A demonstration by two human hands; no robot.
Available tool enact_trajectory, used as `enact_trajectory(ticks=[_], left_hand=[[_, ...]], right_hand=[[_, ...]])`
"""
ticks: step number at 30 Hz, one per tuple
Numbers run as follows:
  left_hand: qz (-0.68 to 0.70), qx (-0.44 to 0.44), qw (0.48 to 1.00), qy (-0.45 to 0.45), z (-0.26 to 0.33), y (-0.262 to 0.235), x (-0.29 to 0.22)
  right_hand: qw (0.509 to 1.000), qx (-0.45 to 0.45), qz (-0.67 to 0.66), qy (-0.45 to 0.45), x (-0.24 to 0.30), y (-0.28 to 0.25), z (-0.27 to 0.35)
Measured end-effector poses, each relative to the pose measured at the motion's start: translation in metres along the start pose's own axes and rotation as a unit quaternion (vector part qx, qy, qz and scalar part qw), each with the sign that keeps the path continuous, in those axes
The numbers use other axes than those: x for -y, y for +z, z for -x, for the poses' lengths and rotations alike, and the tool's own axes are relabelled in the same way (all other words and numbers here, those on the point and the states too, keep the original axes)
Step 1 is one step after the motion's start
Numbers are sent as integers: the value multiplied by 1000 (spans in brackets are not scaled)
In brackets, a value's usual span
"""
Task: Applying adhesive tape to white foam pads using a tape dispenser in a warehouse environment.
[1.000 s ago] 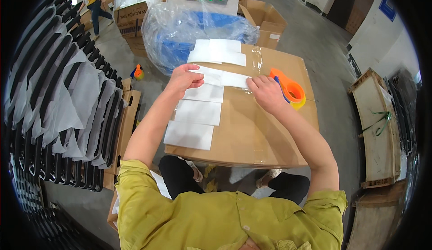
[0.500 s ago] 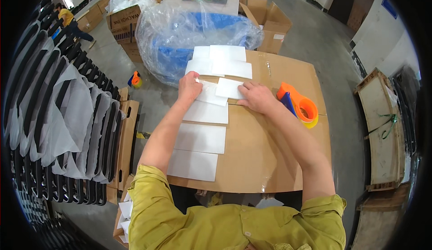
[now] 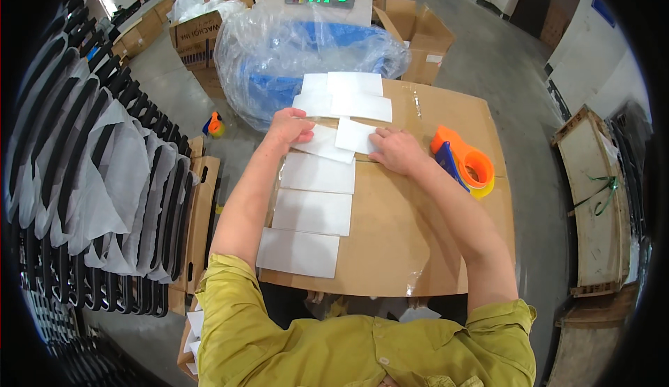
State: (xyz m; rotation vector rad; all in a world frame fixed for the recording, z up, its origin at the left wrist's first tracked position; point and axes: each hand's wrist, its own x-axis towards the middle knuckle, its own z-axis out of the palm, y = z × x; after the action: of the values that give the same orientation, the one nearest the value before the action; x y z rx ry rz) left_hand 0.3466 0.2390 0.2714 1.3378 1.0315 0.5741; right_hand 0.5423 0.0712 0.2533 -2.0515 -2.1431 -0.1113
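Two bare hands are flat on a brown cardboard worktop (image 3: 418, 248), seen from the head camera looking down. Left hand (image 3: 291, 126) presses on a white rectangular paper sheet (image 3: 322, 145) that sits tilted in the middle of the board, fingers spread and lying flat, not pinching anything. Right hand (image 3: 395, 150) rests just beside it on a smaller white sheet (image 3: 354, 135), fingers together and pressed down on the edge. Three more white sheets run in a column toward the person, the nearest one (image 3: 298, 252) at the front edge, and a few more white sheets (image 3: 348, 94) overlap at the far end. Orange tape dispenser with a yellowish roll (image 3: 465, 164) sits right of the right hand. Beyond the board is a blue bin wrapped in clear plastic film (image 3: 306, 49), black chair frames (image 3: 90, 178) stacked on the left.
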Motion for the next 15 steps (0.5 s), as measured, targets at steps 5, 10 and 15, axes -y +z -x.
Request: enact_trajectory(ticks=[5, 10, 15], left_hand=[[-243, 35, 969, -11, 1, -9, -23], [-81, 102, 988, -86, -3, -22, -21], [-105, 17, 994, -36, -12, -51, -13]], right_hand=[[1000, 16, 2, -9, -2, 1, 1], [1000, 18, 0, -21, -4, 0, -1], [999, 17, 0, -35, -3, 1, -3]])
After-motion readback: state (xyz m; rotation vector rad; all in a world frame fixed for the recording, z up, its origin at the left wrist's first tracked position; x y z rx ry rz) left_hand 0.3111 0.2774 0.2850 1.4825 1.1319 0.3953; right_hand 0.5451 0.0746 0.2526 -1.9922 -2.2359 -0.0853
